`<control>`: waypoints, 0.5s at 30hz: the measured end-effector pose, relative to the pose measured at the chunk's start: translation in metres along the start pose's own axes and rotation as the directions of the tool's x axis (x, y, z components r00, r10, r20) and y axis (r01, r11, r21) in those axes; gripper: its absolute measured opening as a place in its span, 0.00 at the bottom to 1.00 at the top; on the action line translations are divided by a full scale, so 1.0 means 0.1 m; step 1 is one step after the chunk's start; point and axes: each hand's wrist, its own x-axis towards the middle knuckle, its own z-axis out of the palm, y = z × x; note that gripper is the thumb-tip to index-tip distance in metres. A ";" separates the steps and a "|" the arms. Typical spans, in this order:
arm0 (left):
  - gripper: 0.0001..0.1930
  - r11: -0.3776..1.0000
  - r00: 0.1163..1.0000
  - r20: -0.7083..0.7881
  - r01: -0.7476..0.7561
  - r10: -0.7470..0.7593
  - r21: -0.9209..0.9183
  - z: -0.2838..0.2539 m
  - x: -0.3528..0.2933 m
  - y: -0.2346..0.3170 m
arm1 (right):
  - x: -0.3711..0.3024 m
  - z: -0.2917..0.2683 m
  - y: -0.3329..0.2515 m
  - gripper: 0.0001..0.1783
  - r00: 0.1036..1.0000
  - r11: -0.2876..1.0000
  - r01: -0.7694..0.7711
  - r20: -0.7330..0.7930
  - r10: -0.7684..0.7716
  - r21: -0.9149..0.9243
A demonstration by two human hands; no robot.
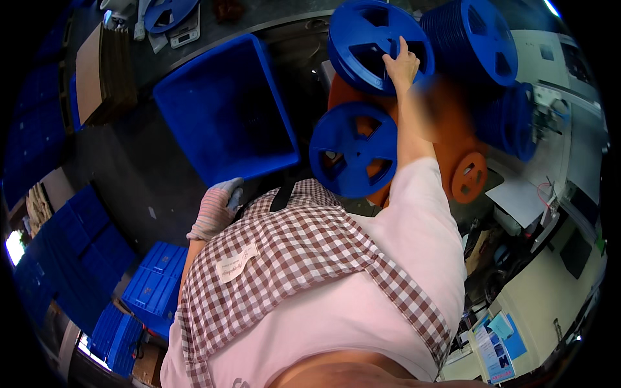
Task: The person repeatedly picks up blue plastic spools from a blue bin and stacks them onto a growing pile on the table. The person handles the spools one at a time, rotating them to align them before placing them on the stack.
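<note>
My right hand (403,66), bare, reaches out to a blue plastic reel (362,39) at the top. Its index finger is stretched out and the thumb stands apart, over the reel's face beside a cut-out. Whether the fingertips press on it I cannot tell. A second blue reel (323,155) stands nearer, left of my right forearm. My left hand (217,205), in a striped glove with grey-blue fingertips, is curled by my waist near the blue bin (272,97). What lies inside its fingers, if anything, is hidden.
Stacked blue reels (475,39) stand at the upper right, with orange reels (469,178) below. Flat cardboard (90,74) and a small scale (185,37) are at the upper left. Blue crates (155,278) stand at the lower left. A pale machine (543,291) is at the right.
</note>
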 end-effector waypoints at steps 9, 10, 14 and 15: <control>0.28 0.825 0.766 -0.353 -0.564 0.537 0.030 -0.42 1.31 0.82 | -1.60 -1.05 -1.03 0.35 0.764 -0.258 -0.589 0.423 -0.487 0.766; 0.29 0.794 0.703 -0.412 -0.601 0.580 0.092 -0.46 1.45 0.96 | -1.70 -0.98 -1.09 0.35 0.730 -0.377 -0.649 0.403 -0.552 0.661; 0.36 0.783 0.599 -0.510 -0.529 0.617 0.327 -0.55 1.80 1.36 | -1.97 -0.88 -1.36 0.36 0.720 -0.474 -0.642 0.262 -0.643 0.603; 0.41 0.789 0.609 -0.503 -0.467 0.614 0.398 -0.53 1.89 1.42 | -1.99 -0.85 -1.39 0.36 0.743 -0.452 -0.605 0.260 -0.617 0.656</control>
